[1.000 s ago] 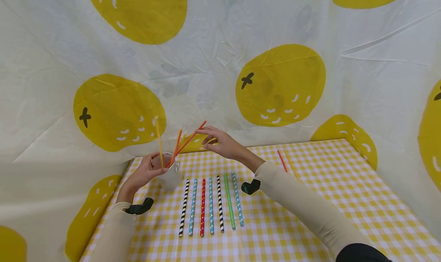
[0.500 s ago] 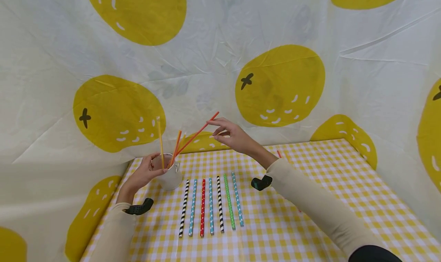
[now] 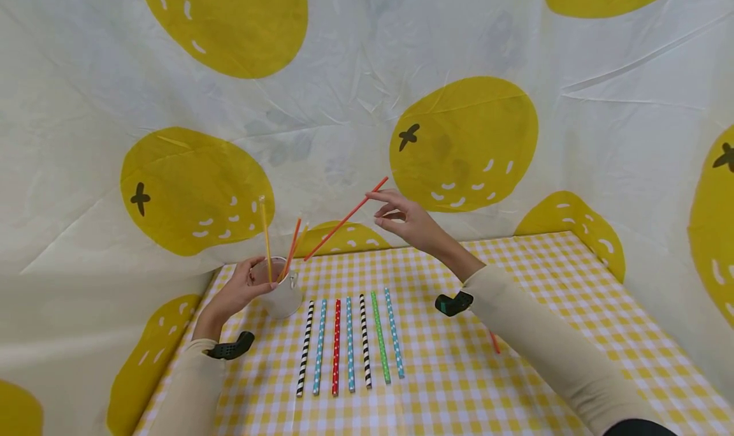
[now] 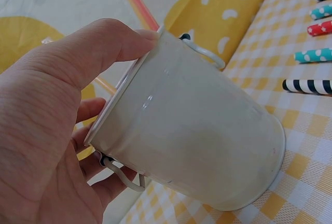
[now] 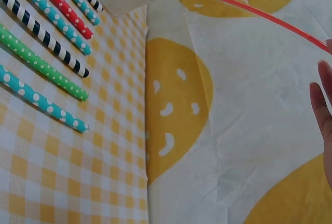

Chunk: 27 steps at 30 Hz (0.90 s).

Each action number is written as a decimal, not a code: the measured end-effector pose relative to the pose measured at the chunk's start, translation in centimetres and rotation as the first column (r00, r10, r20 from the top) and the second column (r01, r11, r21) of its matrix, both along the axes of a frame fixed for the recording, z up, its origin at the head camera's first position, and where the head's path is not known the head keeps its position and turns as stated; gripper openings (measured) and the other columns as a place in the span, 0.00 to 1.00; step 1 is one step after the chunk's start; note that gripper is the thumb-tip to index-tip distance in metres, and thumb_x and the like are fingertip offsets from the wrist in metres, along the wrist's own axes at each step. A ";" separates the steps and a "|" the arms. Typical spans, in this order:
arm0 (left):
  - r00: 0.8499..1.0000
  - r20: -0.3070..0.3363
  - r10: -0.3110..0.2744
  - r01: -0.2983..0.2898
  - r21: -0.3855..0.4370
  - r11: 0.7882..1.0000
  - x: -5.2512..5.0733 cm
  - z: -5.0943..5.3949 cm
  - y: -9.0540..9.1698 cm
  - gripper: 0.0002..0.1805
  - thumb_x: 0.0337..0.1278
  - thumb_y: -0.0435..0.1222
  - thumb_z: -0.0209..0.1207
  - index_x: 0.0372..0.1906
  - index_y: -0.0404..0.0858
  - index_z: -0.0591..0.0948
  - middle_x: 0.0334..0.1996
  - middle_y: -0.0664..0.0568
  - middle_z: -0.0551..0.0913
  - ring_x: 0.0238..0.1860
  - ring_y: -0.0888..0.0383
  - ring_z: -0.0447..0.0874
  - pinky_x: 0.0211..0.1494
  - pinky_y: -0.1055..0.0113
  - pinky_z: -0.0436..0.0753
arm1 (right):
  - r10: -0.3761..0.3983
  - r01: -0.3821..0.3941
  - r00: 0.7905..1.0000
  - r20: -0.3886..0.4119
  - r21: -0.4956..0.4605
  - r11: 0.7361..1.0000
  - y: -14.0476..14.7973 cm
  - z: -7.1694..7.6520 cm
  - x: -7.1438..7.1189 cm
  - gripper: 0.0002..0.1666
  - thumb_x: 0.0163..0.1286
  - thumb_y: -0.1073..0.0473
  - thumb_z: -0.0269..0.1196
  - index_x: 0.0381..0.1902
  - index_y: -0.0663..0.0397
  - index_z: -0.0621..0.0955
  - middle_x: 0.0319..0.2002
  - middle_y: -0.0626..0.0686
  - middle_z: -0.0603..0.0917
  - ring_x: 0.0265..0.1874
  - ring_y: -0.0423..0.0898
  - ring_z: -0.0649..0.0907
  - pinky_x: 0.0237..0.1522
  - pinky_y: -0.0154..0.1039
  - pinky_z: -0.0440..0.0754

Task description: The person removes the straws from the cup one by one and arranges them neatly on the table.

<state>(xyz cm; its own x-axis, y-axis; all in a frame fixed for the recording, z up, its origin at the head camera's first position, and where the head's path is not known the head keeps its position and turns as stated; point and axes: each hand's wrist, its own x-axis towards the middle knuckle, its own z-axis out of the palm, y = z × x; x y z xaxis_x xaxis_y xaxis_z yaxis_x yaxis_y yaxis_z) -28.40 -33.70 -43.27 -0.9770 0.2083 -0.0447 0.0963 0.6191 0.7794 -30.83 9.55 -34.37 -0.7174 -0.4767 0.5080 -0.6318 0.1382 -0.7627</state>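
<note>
Left of centre, our left hand [image 3: 237,292] grips a white bucket [image 3: 285,299]. Mid-frame, our right hand [image 3: 414,222] pinches a red-orange straw [image 3: 346,219]; seven patterned straws [image 3: 350,343] lie on the table [image 3: 447,385], lower centre.

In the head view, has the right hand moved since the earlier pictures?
Yes: the right hand, holding a red-orange straw, has moved right and slightly up, closer to the large central yellow print on the backdrop.
</note>
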 end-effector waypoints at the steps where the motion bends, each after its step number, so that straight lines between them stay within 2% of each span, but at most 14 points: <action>1: 1.000 -0.001 0.001 -0.001 -0.002 1.000 0.0 0.0 0.0 0.51 0.66 0.51 0.65 0.81 0.39 0.49 0.76 0.36 0.44 0.63 0.39 0.58 0.60 0.44 0.69 | -0.005 0.005 1.000 -0.005 0.003 1.000 0.2 -0.3 -0.4 0.32 0.75 0.67 0.61 0.74 0.49 0.71 0.71 0.55 0.69 0.55 0.59 0.79 0.64 0.60 0.72; 4: 1.000 -0.006 -0.003 0.003 -0.002 1.000 0.1 0.0 0.0 0.51 0.66 0.51 0.65 0.81 0.39 0.49 0.76 0.36 0.44 0.62 0.39 0.58 0.60 0.45 0.69 | -0.020 0.020 1.000 -0.018 0.019 1.000 0.8 -1.2 -1.3 0.32 0.75 0.62 0.63 0.74 0.40 0.72 0.70 0.49 0.70 0.55 0.52 0.80 0.63 0.56 0.73; 5: 1.000 -0.008 -0.004 0.004 -0.001 1.000 0.1 0.0 0.0 0.51 0.66 0.51 0.65 0.81 0.38 0.49 0.76 0.36 0.44 0.61 0.39 0.58 0.59 0.45 0.69 | -0.024 0.024 1.000 -0.016 0.020 1.000 0.9 -1.2 -1.2 0.32 0.75 0.62 0.63 0.74 0.40 0.72 0.70 0.49 0.70 0.54 0.51 0.80 0.64 0.56 0.74; 11: 1.000 -0.005 -0.005 0.005 0.001 1.000 0.2 0.1 0.0 0.51 0.65 0.52 0.65 0.81 0.39 0.49 0.75 0.36 0.44 0.58 0.41 0.59 0.57 0.48 0.69 | -0.027 0.027 1.000 0.012 -0.006 1.000 1.3 0.5 1.0 0.31 0.73 0.69 0.62 0.73 0.56 0.72 0.69 0.60 0.70 0.55 0.63 0.78 0.64 0.62 0.71; 14: 1.000 -0.004 -0.006 0.006 0.004 1.000 0.1 0.1 0.0 0.51 0.65 0.51 0.65 0.81 0.39 0.49 0.75 0.36 0.45 0.58 0.42 0.59 0.57 0.49 0.69 | -0.027 0.027 0.999 0.020 -0.016 1.000 1.5 0.6 1.1 0.31 0.73 0.69 0.62 0.73 0.58 0.72 0.69 0.61 0.70 0.56 0.65 0.77 0.64 0.62 0.70; 23: 1.000 -0.017 -0.017 0.017 0.007 1.000 0.0 0.0 0.0 0.50 0.66 0.50 0.65 0.81 0.39 0.49 0.76 0.35 0.43 0.57 0.42 0.59 0.56 0.49 0.70 | -0.045 0.049 0.998 0.037 -0.093 0.994 2.0 -0.3 0.2 0.25 0.73 0.70 0.62 0.67 0.60 0.77 0.63 0.61 0.75 0.57 0.66 0.77 0.63 0.59 0.73; 27: 1.000 -0.021 -0.022 0.022 0.011 1.000 0.0 -0.1 0.0 0.50 0.67 0.48 0.65 0.81 0.38 0.49 0.75 0.35 0.44 0.55 0.42 0.59 0.55 0.49 0.70 | -0.074 0.081 0.996 0.054 -0.131 0.988 2.3 -1.4 -0.7 0.22 0.72 0.70 0.63 0.62 0.59 0.79 0.59 0.58 0.78 0.56 0.61 0.80 0.61 0.51 0.77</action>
<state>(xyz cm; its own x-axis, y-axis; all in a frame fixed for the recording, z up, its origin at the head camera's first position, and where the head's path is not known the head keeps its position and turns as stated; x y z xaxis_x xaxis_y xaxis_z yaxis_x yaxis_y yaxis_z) -28.43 -33.71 -43.33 -0.9729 0.2302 -0.0223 0.1258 0.6076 0.7842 -31.56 11.84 -35.74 -0.7751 -0.3495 0.5263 -0.5845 0.0804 -0.8074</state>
